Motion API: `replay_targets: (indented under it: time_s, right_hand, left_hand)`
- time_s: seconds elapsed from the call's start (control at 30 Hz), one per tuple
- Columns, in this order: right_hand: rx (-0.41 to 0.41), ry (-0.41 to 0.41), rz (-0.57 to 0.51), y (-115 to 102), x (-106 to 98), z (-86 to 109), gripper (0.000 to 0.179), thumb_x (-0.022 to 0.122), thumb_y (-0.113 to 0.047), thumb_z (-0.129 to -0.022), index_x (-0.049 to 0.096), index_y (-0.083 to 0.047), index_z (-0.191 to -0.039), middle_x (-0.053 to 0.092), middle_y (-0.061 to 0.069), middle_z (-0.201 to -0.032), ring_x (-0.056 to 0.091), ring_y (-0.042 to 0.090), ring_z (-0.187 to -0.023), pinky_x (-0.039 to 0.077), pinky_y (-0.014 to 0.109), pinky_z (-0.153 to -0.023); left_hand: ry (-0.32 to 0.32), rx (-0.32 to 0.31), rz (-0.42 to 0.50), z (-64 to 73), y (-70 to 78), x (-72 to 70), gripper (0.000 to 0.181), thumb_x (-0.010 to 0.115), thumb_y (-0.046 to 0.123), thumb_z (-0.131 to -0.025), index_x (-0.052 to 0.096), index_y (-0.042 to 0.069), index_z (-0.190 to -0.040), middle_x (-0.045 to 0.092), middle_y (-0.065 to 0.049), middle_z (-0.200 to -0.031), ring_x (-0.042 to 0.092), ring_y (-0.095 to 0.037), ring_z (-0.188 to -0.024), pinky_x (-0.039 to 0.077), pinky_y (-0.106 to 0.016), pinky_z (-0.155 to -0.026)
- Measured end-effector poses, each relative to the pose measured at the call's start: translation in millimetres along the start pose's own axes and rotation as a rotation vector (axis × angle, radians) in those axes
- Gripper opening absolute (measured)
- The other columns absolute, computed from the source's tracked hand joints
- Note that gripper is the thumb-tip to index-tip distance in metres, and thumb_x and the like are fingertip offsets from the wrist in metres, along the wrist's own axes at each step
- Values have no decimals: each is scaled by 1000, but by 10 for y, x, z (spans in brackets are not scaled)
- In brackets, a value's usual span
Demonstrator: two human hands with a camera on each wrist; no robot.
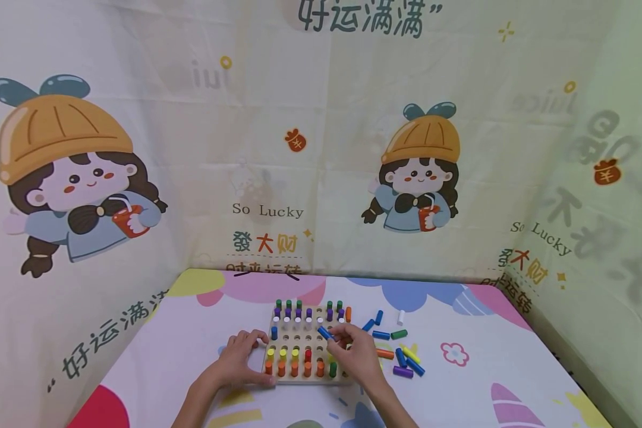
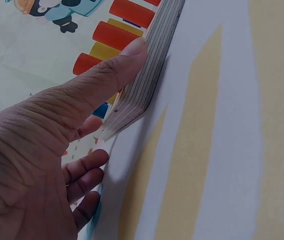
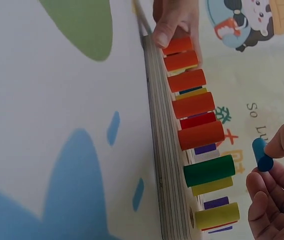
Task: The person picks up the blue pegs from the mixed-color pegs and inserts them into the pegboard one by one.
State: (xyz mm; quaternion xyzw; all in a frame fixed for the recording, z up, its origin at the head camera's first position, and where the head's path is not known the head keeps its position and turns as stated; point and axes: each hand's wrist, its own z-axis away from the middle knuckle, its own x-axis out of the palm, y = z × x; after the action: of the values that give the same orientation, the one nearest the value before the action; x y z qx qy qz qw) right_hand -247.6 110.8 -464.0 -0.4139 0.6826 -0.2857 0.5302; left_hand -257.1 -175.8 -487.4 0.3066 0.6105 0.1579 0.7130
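A wooden pegboard lies on the table, with upright pegs in green, purple, white, yellow and orange rows. One blue peg stands at the left end of a row with open holes. My right hand pinches another blue peg between thumb and fingertips, tilted above those holes. Beside the board's left end is my left hand. Its thumb lies straight along the front corner, and its other fingers are loosely bent by the left edge. A red peg ends the yellow row's left part.
Several loose pegs lie right of the board, among them a green peg, a purple peg, a white peg and an orange peg. The table has a printed cover. Printed fabric walls stand around it.
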Motion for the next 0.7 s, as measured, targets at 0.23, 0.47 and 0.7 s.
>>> replay_targets:
  time_s: [0.23, 0.47, 0.7]
  right_hand:
    - [-46, -37, -19, -4, 62, -35, 14, 76, -7, -86, 73, -8, -100, 66, -2, -84, 56, 11, -73, 49, 21, -67]
    - [-64, -65, -7, -24, 132, -61, 16, 76, -8, -85, 73, -9, -101, 67, -4, -87, 59, 8, -77, 51, 20, -71]
    - [-97, -77, 29, -78, 212, -77, 14, 76, -10, -86, 71, -10, -98, 65, -5, -87, 59, 7, -77, 52, 22, -71]
  left_hand:
    - [0, 2, 0, -9, 4, -10, 73, 95, 52, -63, 53, 25, -117, 51, -7, -117, 42, -31, -108, 41, -60, -92]
    - [-13, -12, 7, -24, 2, -5, 73, 95, 51, -64, 53, 26, -117, 51, -6, -116, 42, -31, -108, 41, -60, -93]
    - [-18, -22, 14, -25, -3, 0, 72, 95, 51, -65, 53, 25, -117, 51, -7, -117, 42, -31, -109, 41, -61, -94]
